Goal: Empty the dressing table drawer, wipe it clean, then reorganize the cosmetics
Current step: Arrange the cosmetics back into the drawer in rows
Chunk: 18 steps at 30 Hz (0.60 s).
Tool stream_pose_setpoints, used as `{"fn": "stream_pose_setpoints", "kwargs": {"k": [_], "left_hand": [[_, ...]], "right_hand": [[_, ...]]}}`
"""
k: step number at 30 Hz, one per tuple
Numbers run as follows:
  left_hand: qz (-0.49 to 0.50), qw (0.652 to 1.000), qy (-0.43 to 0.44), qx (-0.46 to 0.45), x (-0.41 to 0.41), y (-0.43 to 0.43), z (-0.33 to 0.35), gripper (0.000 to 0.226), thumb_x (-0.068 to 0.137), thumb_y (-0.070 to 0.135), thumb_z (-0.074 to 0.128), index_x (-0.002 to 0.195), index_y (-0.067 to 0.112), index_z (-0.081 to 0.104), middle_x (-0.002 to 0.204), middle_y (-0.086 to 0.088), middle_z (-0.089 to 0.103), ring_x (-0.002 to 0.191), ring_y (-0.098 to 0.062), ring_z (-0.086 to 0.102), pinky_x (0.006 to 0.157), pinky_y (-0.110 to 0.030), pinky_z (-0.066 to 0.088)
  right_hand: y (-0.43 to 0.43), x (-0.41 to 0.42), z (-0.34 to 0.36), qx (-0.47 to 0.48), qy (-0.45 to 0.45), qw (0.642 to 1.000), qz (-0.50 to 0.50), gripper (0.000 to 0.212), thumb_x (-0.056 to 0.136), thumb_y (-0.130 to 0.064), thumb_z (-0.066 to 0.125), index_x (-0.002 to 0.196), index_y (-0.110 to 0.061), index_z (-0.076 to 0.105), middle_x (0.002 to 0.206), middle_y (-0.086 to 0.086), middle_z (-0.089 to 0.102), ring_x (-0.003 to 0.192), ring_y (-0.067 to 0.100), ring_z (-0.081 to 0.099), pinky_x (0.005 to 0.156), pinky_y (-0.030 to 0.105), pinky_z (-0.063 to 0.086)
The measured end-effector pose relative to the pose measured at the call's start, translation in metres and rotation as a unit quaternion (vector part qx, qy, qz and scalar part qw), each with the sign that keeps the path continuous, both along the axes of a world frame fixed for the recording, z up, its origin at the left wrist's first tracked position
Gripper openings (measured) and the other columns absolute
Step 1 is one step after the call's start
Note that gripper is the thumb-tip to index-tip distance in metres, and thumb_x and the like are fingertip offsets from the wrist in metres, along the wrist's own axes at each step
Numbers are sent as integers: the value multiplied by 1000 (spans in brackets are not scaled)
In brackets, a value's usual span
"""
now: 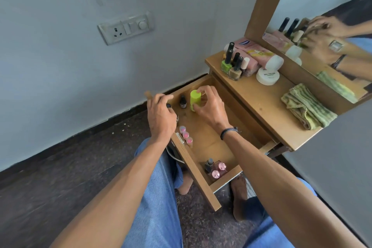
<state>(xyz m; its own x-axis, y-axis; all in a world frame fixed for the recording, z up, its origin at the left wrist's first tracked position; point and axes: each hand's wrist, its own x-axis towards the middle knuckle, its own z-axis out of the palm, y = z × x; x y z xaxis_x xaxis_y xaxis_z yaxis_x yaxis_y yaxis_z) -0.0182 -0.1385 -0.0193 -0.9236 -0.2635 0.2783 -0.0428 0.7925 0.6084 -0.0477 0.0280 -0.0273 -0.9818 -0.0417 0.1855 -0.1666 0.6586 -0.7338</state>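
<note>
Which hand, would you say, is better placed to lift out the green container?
The right hand: it grips the green container, while the left hand holds a small dark item.

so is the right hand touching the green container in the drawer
Touching. The head view shows the right hand with its fingers curled round the lime green container in the drawer.

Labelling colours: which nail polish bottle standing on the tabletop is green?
The leftmost bottle of the cluster: bright green glass under a tall black cap. Its neighbours look tan or dark.
</note>
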Motion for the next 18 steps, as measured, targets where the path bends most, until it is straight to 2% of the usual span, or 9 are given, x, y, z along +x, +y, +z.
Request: {"fn": "stream_pose_setpoints", "kwargs": {"k": [5,9,13,15,18], "left_hand": [[-3,1000,-3,0,-1,-1,-1,43,81,-11,60,115,12,73,113,-1,62,111,-24,54,105,-37,44],[-5,1000,-3,1,-2,-1,-1,43,81,-11,61,115,13,72,113,0,62,111,-23,54,106,-35,42],[0,1000,-5,1,-2,-1,-1,43,81,-11,61,114,13,72,113,0,62,112,-22,55,107,-29,36],[-2,1000,-1,0,-2,0,-1,43,80,-12,61,113,13,73,112,0,63,111,-22,55,109,-32,36],[-5,1000,4,3,-1,0,0,43,80,-13,61,112,12,73,111,-1,63,110,-23,56,110,-37,40]], "right_hand": [[-6,-17,-13,3,-26,1000,-8,42,90,-19,74,124,-22,51,132,1,52,110,19,56,87,34,55],[-5,-22,-17,-15,-60,998,-17,49,91,-16,74,127,-28,43,129,1,55,110,18,57,88,37,55],[-1,-20,-24,0,-97,995,-20,62,89,-4,69,132,-31,34,111,3,62,100,22,62,84,45,56],[0,-19,-28,12,-101,994,-26,59,87,0,64,130,-28,35,105,4,65,94,25,63,82,49,56],[-4,-22,-26,2,-113,993,-41,46,87,-2,64,121,-26,42,105,4,68,94,26,65,84,46,56]]}}
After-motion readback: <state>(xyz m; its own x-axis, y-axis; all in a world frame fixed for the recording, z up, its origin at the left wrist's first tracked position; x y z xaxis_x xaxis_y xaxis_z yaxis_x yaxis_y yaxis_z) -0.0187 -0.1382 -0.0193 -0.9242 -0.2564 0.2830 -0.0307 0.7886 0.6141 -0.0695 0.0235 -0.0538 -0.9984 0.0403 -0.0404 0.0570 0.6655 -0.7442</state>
